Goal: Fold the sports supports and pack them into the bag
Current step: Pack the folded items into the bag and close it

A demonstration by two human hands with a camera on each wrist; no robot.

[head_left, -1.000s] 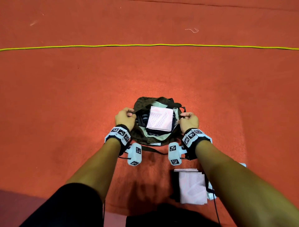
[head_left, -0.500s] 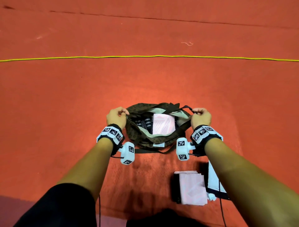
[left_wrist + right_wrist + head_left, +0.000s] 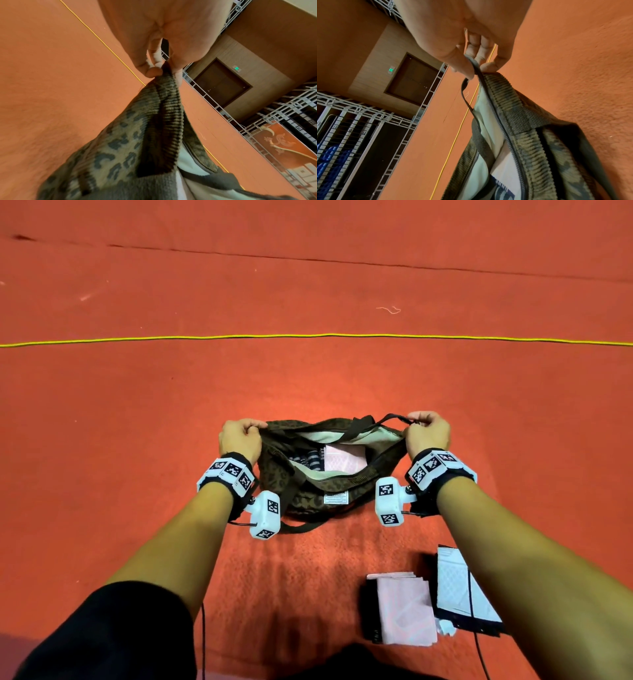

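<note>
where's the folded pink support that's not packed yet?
Head view: the folded pink support lies on the red floor, lower right, nearer the person than the bag, beside the right forearm.

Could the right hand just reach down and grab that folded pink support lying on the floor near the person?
Probably not at once: the right hand is pinching the bag end, holding it open. Nothing covers the folded pink support, so once that hand lets go the way looks free.

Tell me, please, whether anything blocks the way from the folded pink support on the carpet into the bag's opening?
Nothing visible does. The folded pink support lies on the carpet nearer the person than the leopard-print bag. The left hand and right hand grip the bag's ends, and its mouth gapes open.
</note>
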